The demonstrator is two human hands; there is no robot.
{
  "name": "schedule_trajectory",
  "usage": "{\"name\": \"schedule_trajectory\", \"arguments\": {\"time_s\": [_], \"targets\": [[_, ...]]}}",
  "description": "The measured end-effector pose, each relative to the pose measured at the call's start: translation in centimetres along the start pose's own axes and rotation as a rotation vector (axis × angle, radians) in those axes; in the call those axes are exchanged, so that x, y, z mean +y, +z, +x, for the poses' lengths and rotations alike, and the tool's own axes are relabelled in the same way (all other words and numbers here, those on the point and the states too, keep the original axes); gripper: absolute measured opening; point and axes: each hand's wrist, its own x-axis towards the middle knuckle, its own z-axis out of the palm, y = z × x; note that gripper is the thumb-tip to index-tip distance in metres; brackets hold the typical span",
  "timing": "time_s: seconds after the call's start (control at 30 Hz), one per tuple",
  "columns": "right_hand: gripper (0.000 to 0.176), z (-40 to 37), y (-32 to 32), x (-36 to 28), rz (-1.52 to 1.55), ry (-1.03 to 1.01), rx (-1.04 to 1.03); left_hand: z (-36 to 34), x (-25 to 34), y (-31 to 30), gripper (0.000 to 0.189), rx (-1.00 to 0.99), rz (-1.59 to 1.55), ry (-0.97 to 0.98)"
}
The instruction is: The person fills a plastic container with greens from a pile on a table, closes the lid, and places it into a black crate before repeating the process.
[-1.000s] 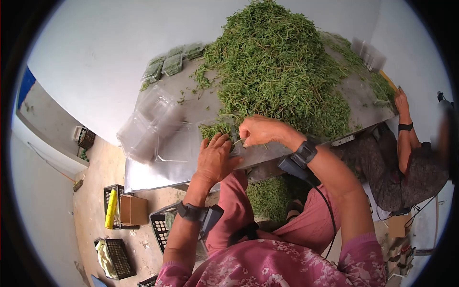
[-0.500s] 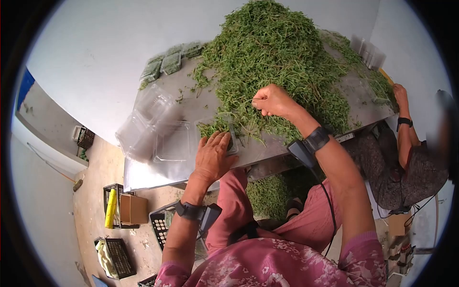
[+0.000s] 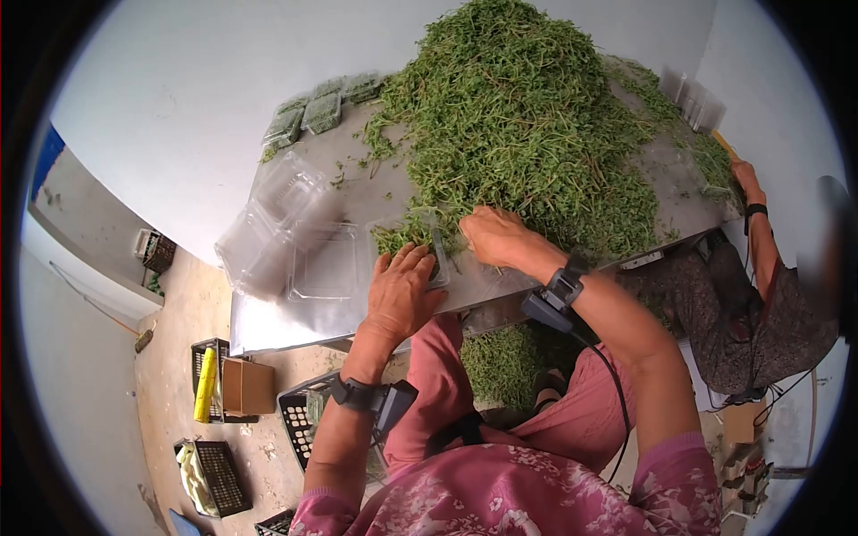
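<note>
A big heap of green leafy stems (image 3: pixel 518 116) covers the middle of the metal table (image 3: pixel 268 329). My left hand (image 3: pixel 402 290) lies with fingers spread over greens in a clear plastic container (image 3: pixel 438 234) near the table's front edge. At the heap's lower front edge is my right hand (image 3: pixel 496 237), its fingers curled together beside the container; what they hold, if anything, is hidden. An empty clear container (image 3: pixel 326 263) sits left of my left hand.
Stacked clear containers (image 3: pixel 255 246) stand at the table's left. Filled boxes (image 3: pixel 322 113) lie behind them. A co-worker's hand (image 3: pixel 749 181) is at the right edge, near another container stack (image 3: pixel 693 100). Crates (image 3: pixel 223 478) and a cardboard box (image 3: pixel 248 387) are on the floor.
My right hand has moved down and slightly left, from over the heap to its front edge. My left hand has stayed on the container. The co-worker's hand has shifted slightly down.
</note>
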Motion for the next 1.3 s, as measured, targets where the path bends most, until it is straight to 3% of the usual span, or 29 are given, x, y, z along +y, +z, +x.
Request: {"name": "schedule_trajectory", "arguments": {"time_s": [0.13,0.23,0.37,0.6,0.63,0.87,1.1,1.2,1.3], "targets": [[0.017,0.0,-0.7,0.3,0.033,-0.045,0.058,0.0,0.0,0.0,0.06,-0.001,0.004,0.0],[0.01,0.6,-2.1,2.0,0.284,-0.078,0.297,0.0,0.0,0.0,0.059,0.001,-0.002,-0.012],[0.019,1.4,-4.6,4.4,0.463,-0.02,0.435,0.0,0.0,0.2,0.058,0.008,0.005,-0.007],[0.028,0.6,-4.5,3.8,0.287,0.201,0.16,0.1,0.0,0.2,0.057,0.003,0.015,-0.001],[0.039,0.8,-4.5,3.5,0.231,0.241,0.082,0.1,0.0,0.2,0.057,0.002,0.02,-0.003],[0.057,0.2,-2.4,0.7,0.081,0.267,0.122,0.2,0.3,-0.3,0.056,-0.011,0.011,-0.007],[0.02,2.2,0.2,4.6,0.117,0.237,0.193,0.1,0.1,0.0,0.056,-0.006,0.007,-0.006],[0.011,2.1,0.0,6.0,0.261,0.235,0.298,0.1,0.2,0.0,0.056,-0.007,0.008,-0.007],[0.016,1.9,-1.4,6.7,0.358,0.227,0.368,0.1,0.3,-0.1,0.057,-0.015,0.022,-0.003]]}}
